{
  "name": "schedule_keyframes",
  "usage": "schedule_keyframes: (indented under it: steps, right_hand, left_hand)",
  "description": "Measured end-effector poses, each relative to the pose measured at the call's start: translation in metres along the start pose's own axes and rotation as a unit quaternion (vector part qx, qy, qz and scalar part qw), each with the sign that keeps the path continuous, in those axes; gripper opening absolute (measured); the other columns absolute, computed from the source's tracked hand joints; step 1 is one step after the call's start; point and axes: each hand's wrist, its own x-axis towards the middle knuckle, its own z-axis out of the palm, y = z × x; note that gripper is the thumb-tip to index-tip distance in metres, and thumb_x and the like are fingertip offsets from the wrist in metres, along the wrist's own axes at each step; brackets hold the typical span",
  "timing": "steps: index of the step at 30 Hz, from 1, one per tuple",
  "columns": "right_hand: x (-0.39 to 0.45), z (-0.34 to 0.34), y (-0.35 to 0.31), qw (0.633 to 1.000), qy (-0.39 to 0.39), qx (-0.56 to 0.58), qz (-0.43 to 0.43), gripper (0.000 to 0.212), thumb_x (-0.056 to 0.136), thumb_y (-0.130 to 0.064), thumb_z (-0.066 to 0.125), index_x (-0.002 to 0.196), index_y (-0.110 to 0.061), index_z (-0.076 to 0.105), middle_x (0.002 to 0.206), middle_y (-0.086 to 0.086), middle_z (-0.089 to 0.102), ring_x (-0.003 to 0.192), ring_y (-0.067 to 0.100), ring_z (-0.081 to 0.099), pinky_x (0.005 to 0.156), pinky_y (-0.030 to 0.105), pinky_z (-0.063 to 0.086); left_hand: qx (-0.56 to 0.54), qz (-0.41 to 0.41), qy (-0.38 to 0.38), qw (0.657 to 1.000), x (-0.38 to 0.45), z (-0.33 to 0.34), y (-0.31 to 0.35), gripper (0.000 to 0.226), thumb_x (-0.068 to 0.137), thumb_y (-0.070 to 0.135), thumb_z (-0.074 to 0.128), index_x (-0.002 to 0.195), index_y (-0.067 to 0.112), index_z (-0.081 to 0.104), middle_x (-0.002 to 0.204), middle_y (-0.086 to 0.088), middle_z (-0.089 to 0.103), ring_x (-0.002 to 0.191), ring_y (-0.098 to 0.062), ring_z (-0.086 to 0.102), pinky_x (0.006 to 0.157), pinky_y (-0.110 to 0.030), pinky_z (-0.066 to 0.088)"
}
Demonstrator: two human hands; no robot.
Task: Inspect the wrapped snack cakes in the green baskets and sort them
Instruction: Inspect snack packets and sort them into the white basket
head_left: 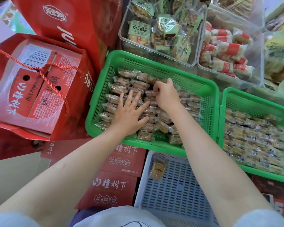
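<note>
In the left green slotted plastic basket, the right hand is pinching a clear-wrapped brown snack cake lying near the far wall, fingers curled on it, while the left hand is pressing flat, fingers spread, on cakes just nearer.

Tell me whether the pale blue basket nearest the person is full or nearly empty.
Nearly empty. The pale blue basket shows bare slotted floor almost everywhere, with a single wrapped snack cake lying near its far left corner.

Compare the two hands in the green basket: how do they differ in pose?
The left hand lies flat with fingers spread, pressing on the wrapped cakes; the right hand has curled fingers, pinching one cake. The left sits nearer the person, the right farther in. Both are bare and inside the same green basket.
</note>
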Motion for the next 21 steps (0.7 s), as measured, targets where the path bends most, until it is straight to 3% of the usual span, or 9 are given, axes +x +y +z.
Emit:
schedule_keyframes:
  steps: [4,7,11,14,17,19,21]
  right_hand:
    - [0.0,-0.014,-0.006,0.997,-0.045,0.046,0.03,0.025,0.093,0.004,0.039,0.105,-0.015,0.05,0.113,0.01,0.036,0.071,0.02,0.045,0.058,0.034,0.035]
    - [-0.002,-0.023,-0.005,0.991,-0.058,0.114,0.022,0.026,0.094,0.002,0.038,0.104,-0.017,0.05,0.116,0.011,0.042,0.083,0.021,0.049,0.068,0.033,0.037]
    - [-0.028,-0.038,0.001,0.985,0.095,0.146,-0.012,0.006,0.098,-0.008,0.054,0.101,-0.012,0.058,0.106,0.004,0.052,0.089,0.016,0.049,0.077,0.027,0.037]
    - [-0.064,-0.05,0.004,0.956,0.185,0.228,-0.01,0.005,0.099,-0.011,0.056,0.096,-0.015,0.054,0.091,-0.002,0.057,0.082,0.011,0.052,0.07,0.018,0.042]
    - [-0.106,-0.059,0.004,0.916,0.228,0.325,0.048,0.002,0.101,-0.014,0.052,0.1,-0.016,0.051,0.09,-0.005,0.056,0.081,0.007,0.054,0.069,0.015,0.046]
    - [-0.13,-0.058,0.004,0.884,0.215,0.403,0.103,0.002,0.102,-0.015,0.05,0.101,-0.016,0.052,0.096,0.001,0.057,0.085,0.015,0.057,0.071,0.019,0.049]
    - [-0.152,-0.053,0.0,0.848,0.178,0.478,0.144,0.005,0.103,-0.016,0.048,0.1,-0.017,0.052,0.099,0.009,0.059,0.085,0.021,0.058,0.071,0.03,0.051]
  left_hand:
    - [0.004,0.001,0.0,1.0,0.0,0.0,0.0,0.068,0.098,0.07,0.007,0.158,0.042,-0.009,0.167,-0.007,-0.021,0.152,-0.034,-0.022,0.121,-0.058,-0.014]
    - [0.009,0.006,0.0,1.0,-0.001,-0.001,0.0,0.068,0.098,0.07,0.008,0.159,0.041,-0.006,0.167,-0.007,-0.021,0.153,-0.034,-0.021,0.121,-0.058,-0.013]
    - [-0.006,0.005,-0.018,1.0,-0.002,-0.007,-0.002,0.069,0.099,0.069,0.011,0.16,0.04,-0.003,0.167,-0.006,-0.02,0.153,-0.033,-0.022,0.121,-0.057,-0.013]
    - [-0.17,-0.022,-0.003,0.985,-0.013,-0.025,0.004,0.063,0.104,0.06,0.025,0.161,0.035,0.014,0.169,-0.004,-0.009,0.155,-0.026,-0.014,0.122,-0.045,-0.012]
    - [-0.413,-0.085,0.067,0.904,-0.034,-0.052,0.016,0.053,0.106,0.046,0.039,0.154,0.024,0.037,0.164,0.0,0.028,0.152,-0.02,0.022,0.126,-0.045,0.015]
    - [-0.608,-0.111,0.053,0.784,-0.054,-0.071,0.026,0.052,0.102,0.051,0.045,0.148,0.025,0.047,0.149,0.004,0.052,0.135,-0.016,0.049,0.115,-0.047,0.039]
    - [-0.751,-0.108,0.013,0.652,-0.077,-0.085,0.036,0.048,0.099,0.052,0.05,0.14,0.026,0.053,0.133,0.002,0.066,0.12,-0.017,0.064,0.103,-0.046,0.052]
